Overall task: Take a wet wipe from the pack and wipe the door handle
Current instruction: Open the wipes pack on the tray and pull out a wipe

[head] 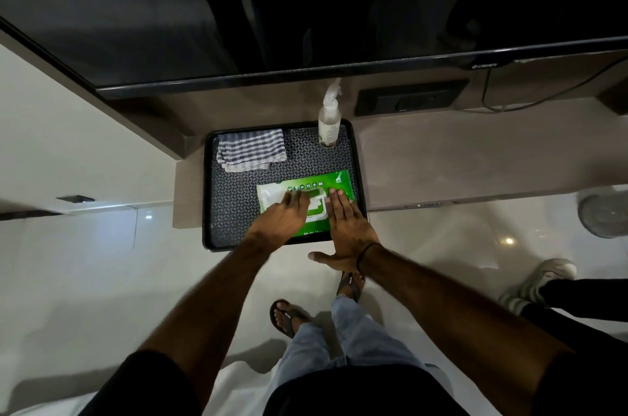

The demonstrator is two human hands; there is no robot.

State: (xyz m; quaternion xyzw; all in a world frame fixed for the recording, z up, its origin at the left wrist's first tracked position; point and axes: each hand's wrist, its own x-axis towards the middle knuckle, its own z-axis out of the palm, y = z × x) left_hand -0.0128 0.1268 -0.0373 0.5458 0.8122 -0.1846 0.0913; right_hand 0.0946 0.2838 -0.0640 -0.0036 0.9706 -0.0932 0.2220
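Worktop point(441, 157) in pale stone runs under a dark screen point(306, 7), with a black patterned tray point(234, 211) sitting at its near edge. On the tray's far left lies a folded checked cloth point(251, 149). Just right of it, at the tray's far edge, a clear spray bottle point(328, 123) stands upright. Nearer the viewer, a green wipe pack point(334, 183) lies flat across the tray's middle and right, its white flap lid point(317, 210) facing up.

Left hand point(283, 220) reaches in from below, its fingers on the pack's left part at the flap; whether the grip is pinching the flap or a wipe cannot be told, since the fingertips blur together. Right hand point(346, 228) lies flat on the pack's right part, fingers straight and close together, thumb spread wide toward the viewer, holding nothing. A dark band circles that wrist.

Below, sandalled feet stand on a glossy floor point(85, 262). At far right, another person's white shoe point(543, 274) shows.
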